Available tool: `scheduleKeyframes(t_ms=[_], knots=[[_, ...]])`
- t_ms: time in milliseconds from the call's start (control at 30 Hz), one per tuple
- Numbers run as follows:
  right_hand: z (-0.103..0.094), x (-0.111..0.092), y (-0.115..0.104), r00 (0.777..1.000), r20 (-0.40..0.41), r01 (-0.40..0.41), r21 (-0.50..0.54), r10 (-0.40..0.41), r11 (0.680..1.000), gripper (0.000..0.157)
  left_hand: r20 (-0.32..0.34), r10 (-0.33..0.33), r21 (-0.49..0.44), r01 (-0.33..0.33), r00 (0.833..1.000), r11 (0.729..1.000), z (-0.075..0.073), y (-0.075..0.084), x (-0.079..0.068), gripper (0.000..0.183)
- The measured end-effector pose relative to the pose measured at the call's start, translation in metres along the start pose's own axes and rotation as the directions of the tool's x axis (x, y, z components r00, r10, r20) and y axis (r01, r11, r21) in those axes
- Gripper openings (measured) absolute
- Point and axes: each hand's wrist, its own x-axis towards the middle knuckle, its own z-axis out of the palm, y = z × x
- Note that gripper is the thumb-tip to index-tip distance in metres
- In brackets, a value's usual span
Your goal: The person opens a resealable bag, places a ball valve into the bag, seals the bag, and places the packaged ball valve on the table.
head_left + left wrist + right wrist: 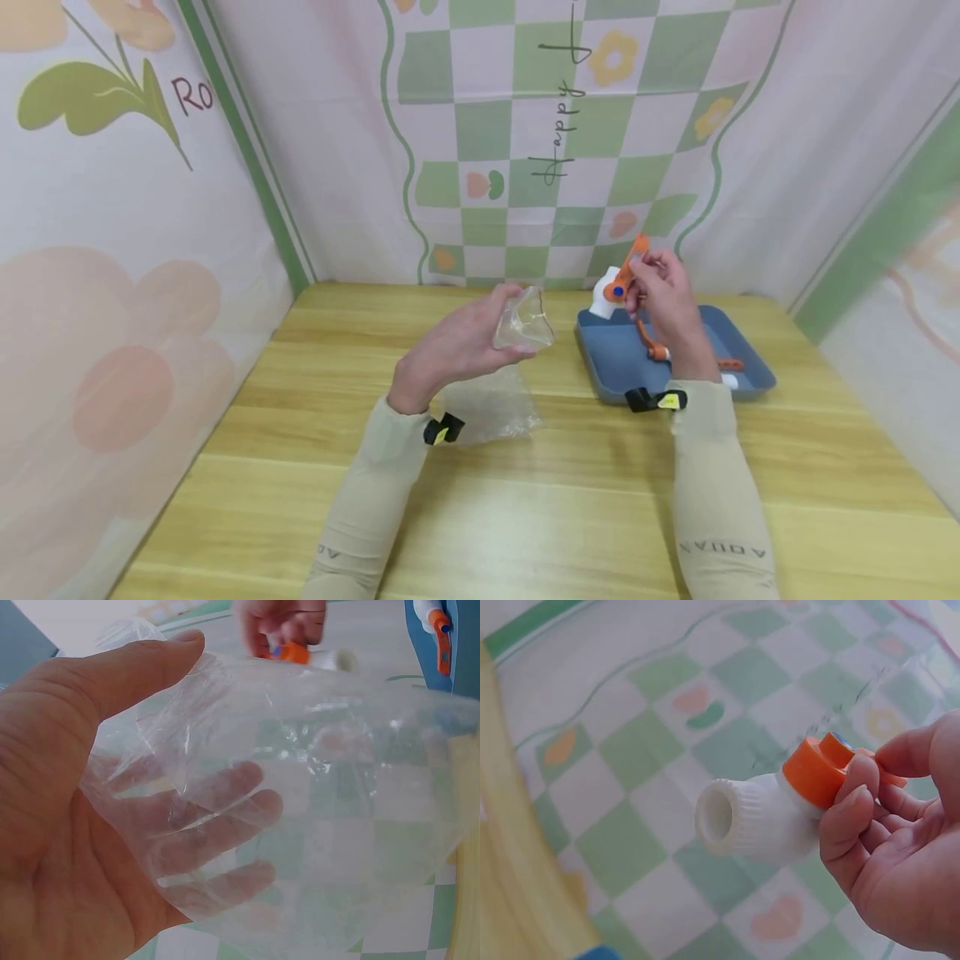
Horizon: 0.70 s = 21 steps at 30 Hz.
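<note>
My left hand (465, 337) holds a clear plastic bag (491, 408) by its mouth, which stands spread between thumb and fingers. The bag hangs down over the table. In the left wrist view the fingers (232, 817) show through the film, and the thumb lies along the upper edge. My right hand (663, 292) pinches the orange lever of a white plastic ball valve (603, 296), raised above the back left of the blue tray. In the right wrist view the valve (772, 817) points its round, ribbed opening away from the hand.
The blue tray (611, 358) sits on the wooden table (570, 517) at the right. Inside lie more white valve parts with orange levers (731, 364), partly behind the right wrist. A patterned curtain (480, 125) rises behind the table, with printed cloth at both sides.
</note>
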Motion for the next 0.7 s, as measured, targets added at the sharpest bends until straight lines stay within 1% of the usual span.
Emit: scheduleKeyframes(t_ms=[100, 267, 467, 600, 700], knots=[[0.007, -0.005, -0.010, 0.997, 0.027, 0.065, 0.076, -0.067, 0.995, 0.015, -0.005, 0.007, -0.004, -0.007, 1.000, 1.000, 0.000, 0.000, 0.000, 0.081], [0.018, -0.016, -0.027, 0.988, 0.054, 0.131, 0.174, -0.142, 0.976, 0.012, -0.002, 0.015, -0.009, -0.015, 1.000, 1.000, 0.000, 0.001, 0.001, 0.080], [0.030, -0.026, -0.040, 0.973, 0.055, 0.210, 0.200, -0.225, 0.957, 0.005, 0.003, 0.015, -0.020, -0.015, 1.000, 1.000, 0.002, 0.001, 0.002, 0.079], [0.036, -0.031, -0.046, 0.969, 0.063, 0.224, 0.192, -0.240, 0.956, 0.007, 0.009, 0.006, -0.021, -0.006, 1.000, 1.000, 0.002, 0.001, 0.002, 0.079], [0.041, -0.035, -0.049, 0.966, 0.072, 0.230, 0.201, -0.248, 0.952, 0.005, 0.011, 0.003, -0.018, -0.003, 1.000, 1.000, 0.003, 0.001, 0.003, 0.079]])
